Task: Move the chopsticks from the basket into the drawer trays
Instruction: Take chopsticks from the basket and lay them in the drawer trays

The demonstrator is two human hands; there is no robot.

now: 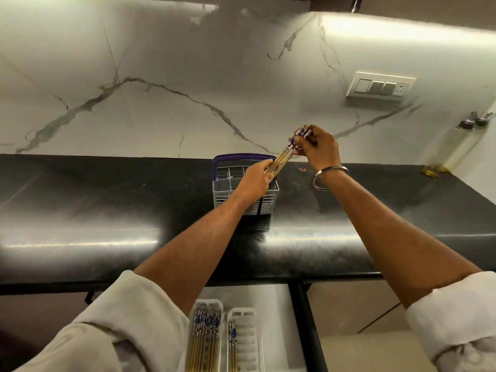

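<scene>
A small bundle of bamboo chopsticks [285, 154] with blue-and-white patterned tops is held slanted above the basket. My left hand [256, 179] grips its lower end and my right hand [318, 146] pinches the patterned top ends. The grey slotted basket [228, 193] with a blue handle stands on the black counter below them; its compartments that show hold no chopsticks. In the open drawer at the bottom, the left white tray [218, 304] holds several chopsticks and the right white tray [248, 342] holds a few along its left side.
The black stone counter [107, 210] runs across the view, with a marble wall behind. Two glass oil bottles [456, 146] stand at the far right. A switch plate [379, 87] is on the wall. A small brown bit [303, 170] lies right of the basket.
</scene>
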